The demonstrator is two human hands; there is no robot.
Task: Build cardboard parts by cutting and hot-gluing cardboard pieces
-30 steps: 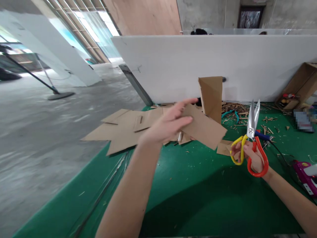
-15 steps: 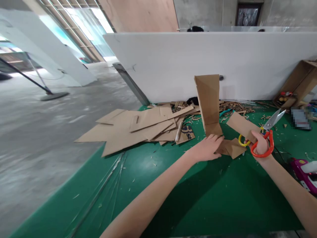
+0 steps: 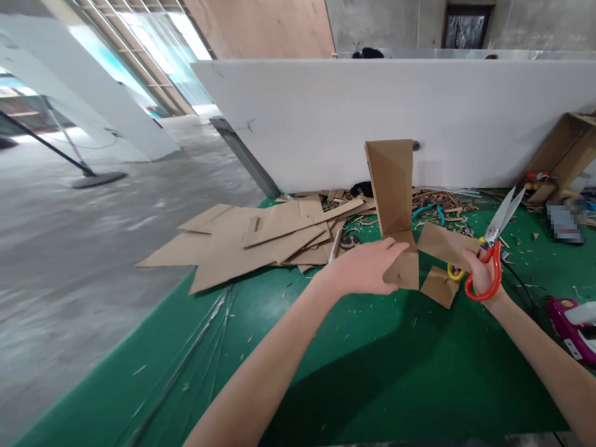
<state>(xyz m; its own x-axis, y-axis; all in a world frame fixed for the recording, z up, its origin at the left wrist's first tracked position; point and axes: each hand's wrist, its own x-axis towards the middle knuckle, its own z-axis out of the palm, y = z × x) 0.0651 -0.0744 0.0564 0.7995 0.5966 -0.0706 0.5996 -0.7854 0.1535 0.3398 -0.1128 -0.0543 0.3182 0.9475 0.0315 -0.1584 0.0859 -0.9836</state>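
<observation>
A green worktable [image 3: 395, 379] bears overlapping flat brown cardboard sheets [image 3: 223, 251] at left, a tall folded brown cardboard piece [image 3: 393, 180] standing upright and — just beside it — a small square brown cardboard piece [image 3: 439, 288]; thin brown cardboard scraps [image 3: 446, 199] behind, a magenta-and-white tool [image 3: 561, 318] at right.

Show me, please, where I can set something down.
Widest: the near table, between left arm and right arm. A second patch lies left of the left arm, nearer than the sheets, with some slivers. It is crowded along the panel, with scraps, and around the right hand, which holds scissors.
</observation>
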